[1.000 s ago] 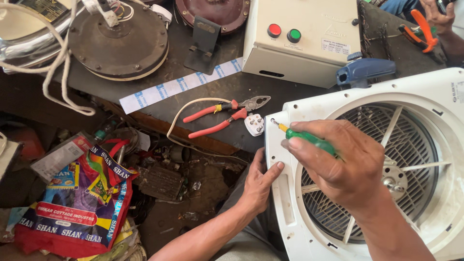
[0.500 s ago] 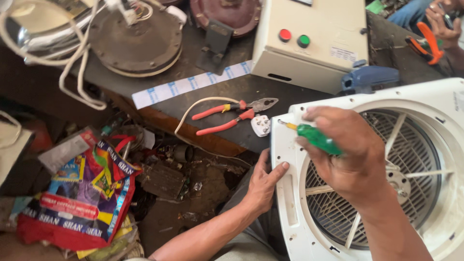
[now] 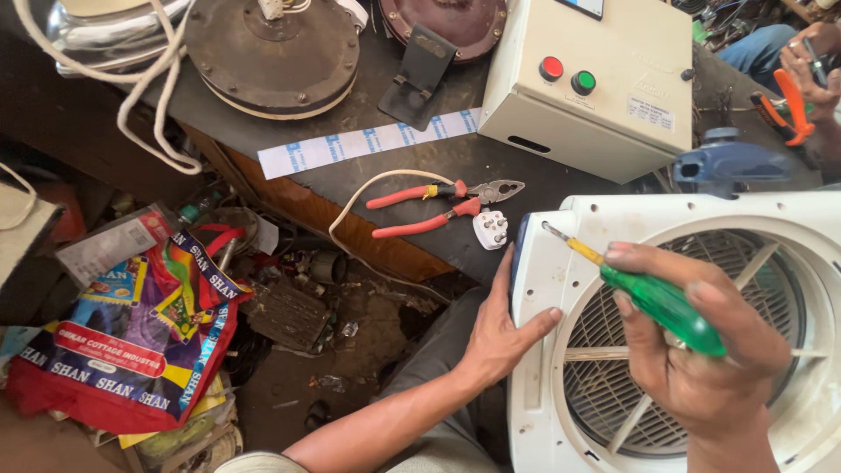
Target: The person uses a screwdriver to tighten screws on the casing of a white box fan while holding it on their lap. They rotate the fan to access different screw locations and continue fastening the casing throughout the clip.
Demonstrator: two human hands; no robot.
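Observation:
A white fan housing (image 3: pixel 547 289) with a round grille lies across my lap at the lower right. My left hand (image 3: pixel 502 337) grips its left edge, fingers spread over the plastic. My right hand (image 3: pixel 701 350) is closed around a green-handled screwdriver (image 3: pixel 653 302). The screwdriver's tip rests on the housing's upper left corner.
Red-handled pliers (image 3: pixel 438 206) and a white plug (image 3: pixel 491 229) lie on the dark bench, by a cream control box (image 3: pixel 596 96) with red and green buttons. A blue part (image 3: pixel 727 166) sits behind the housing. Another person's hand (image 3: pixel 810 70) holds orange pliers. Colourful bags (image 3: pixel 140 342) clutter the floor.
The view has shifted a little. My right hand has kept the screwdriver at the housing's corner, and my left hand has slid slightly up along the edge.

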